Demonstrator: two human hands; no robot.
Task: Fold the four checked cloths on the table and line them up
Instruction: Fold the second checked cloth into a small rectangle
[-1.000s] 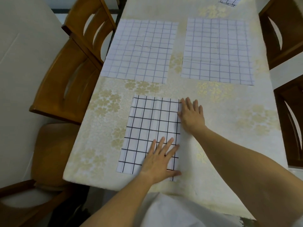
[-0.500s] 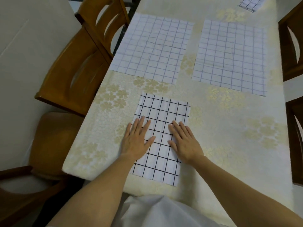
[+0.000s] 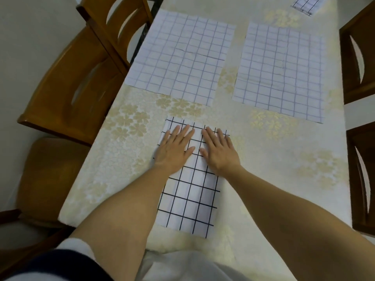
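I see left hand [image 3: 174,151] and right hand [image 3: 218,152] pressing flat, fingers straight and slightly spread, on the folded black-checked white cloth [image 3: 189,197].

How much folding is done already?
None looks finished. The bold-checked cloth looks folded narrow; left hand and right hand press flat on it. The left pale cloth and right pale cloth lie unfolded beyond; the fourth cloth, at the far edge, is mostly out of view.

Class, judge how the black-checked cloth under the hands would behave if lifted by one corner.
Probably floppy: the black-checked cloth lies flat against the table. Likely light, as its layers look thin. Pushed, it may bunch: lengthwise creases already show.
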